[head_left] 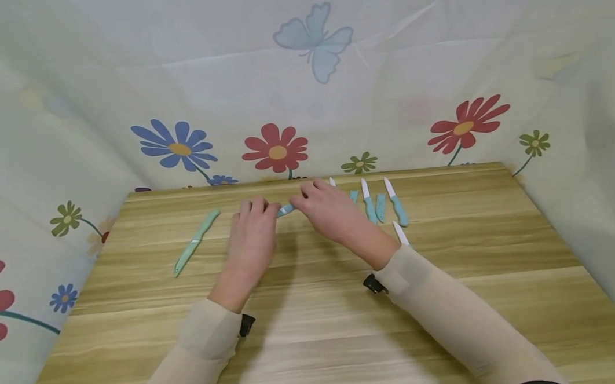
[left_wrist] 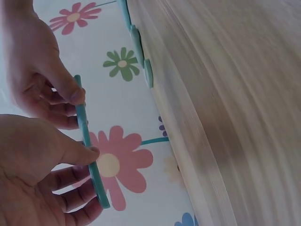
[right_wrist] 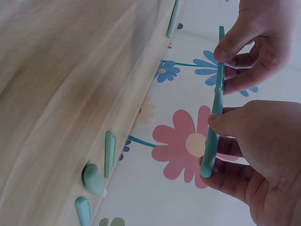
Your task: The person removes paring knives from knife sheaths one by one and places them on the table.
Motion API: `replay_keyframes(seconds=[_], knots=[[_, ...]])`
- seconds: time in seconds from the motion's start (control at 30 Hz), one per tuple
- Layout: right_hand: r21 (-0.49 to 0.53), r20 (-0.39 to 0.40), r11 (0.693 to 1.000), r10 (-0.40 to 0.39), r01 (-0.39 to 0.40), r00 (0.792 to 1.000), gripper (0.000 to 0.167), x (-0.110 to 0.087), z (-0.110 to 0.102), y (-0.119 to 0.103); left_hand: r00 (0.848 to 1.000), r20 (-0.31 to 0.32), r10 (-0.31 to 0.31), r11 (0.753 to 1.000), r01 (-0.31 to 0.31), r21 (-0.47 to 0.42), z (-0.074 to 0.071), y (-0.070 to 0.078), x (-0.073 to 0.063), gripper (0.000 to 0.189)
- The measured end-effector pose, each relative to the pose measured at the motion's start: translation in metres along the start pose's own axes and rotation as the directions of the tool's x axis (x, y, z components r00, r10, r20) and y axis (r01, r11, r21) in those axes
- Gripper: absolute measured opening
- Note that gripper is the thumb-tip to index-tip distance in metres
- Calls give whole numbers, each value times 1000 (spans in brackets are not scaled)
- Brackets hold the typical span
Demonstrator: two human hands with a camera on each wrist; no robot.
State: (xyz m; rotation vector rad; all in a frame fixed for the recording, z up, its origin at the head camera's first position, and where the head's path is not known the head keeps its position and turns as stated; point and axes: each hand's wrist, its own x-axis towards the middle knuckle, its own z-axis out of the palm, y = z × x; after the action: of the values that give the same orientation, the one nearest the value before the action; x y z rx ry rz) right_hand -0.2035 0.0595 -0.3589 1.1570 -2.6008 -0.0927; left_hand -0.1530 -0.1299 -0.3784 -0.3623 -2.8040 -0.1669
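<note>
Both hands hold one slim blue knife (head_left: 285, 210) with its sheath over the blade, raised above the far part of the table. My left hand (head_left: 254, 232) pinches the sheath end (left_wrist: 96, 181) between thumb and fingers. At the other end, my right hand (head_left: 334, 211) grips the handle (right_wrist: 212, 146), thumb on one side and fingertips on the other. The join between sheath and handle lies between the two hands. In the head view the fingers cover most of the knife.
Right of the hands lie blue-handled knives with bare white blades, one (head_left: 399, 210) beside a loose blue sheath (head_left: 380, 208). Another white blade (head_left: 400, 232) shows past the right forearm. A green sheathed knife (head_left: 197, 242) lies at left. A flowered curtain (head_left: 219, 92) borders the wooden table (head_left: 315, 331).
</note>
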Motion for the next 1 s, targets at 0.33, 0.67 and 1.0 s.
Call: replay_keyframes(seconds=[0.33,0.67,1.0], knots=[[27,-100,998,50,-48,994,21,-25,8,8,998,-7,61,998,-61,-16,3,13,7,29],[32,-131,995,93,-89,987,25,-48,12,15,993,14,115,993,-114,-32,10,27,14,34],[27,-133,991,132,-129,982,28,-66,15,21,988,23,154,988,-153,-21,17,39,17,35]])
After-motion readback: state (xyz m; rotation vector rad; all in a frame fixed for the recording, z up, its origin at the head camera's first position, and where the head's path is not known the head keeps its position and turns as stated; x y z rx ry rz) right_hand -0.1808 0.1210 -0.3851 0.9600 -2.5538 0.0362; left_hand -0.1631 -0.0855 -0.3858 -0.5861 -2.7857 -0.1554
